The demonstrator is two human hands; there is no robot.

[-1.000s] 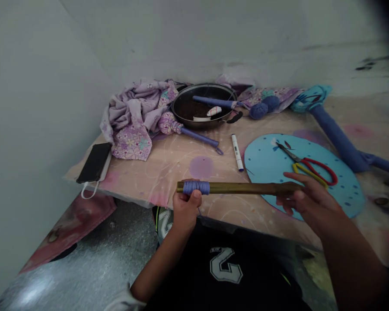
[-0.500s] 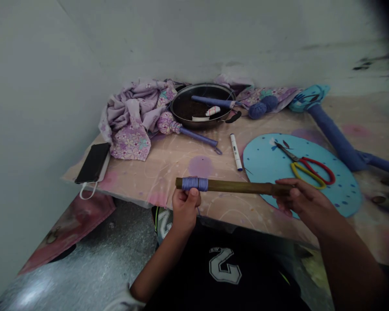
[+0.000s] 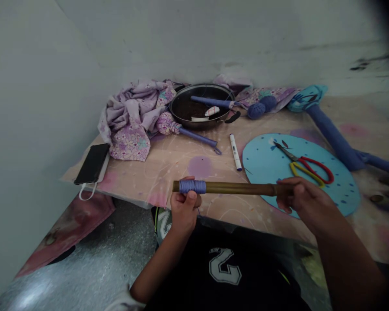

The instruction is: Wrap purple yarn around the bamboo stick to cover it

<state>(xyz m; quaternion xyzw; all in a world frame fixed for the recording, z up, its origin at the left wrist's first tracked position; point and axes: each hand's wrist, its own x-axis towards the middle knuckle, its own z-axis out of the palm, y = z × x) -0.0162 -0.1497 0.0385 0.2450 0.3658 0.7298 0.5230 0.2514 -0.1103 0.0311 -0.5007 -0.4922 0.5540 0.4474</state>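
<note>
Two sets of fingers pinched round one stick: left hand at yarn, right hand opposite.

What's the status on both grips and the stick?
Left grip holding stick at blue yarn wrap; right grip on opposite end. Stick roughly level. Scissors beyond, clear of stick.

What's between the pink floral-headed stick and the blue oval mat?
In the head view, a white marker with dark ends lies on the patterned tablecloth between the pink floral-headed stick and the blue oval mat.
</note>
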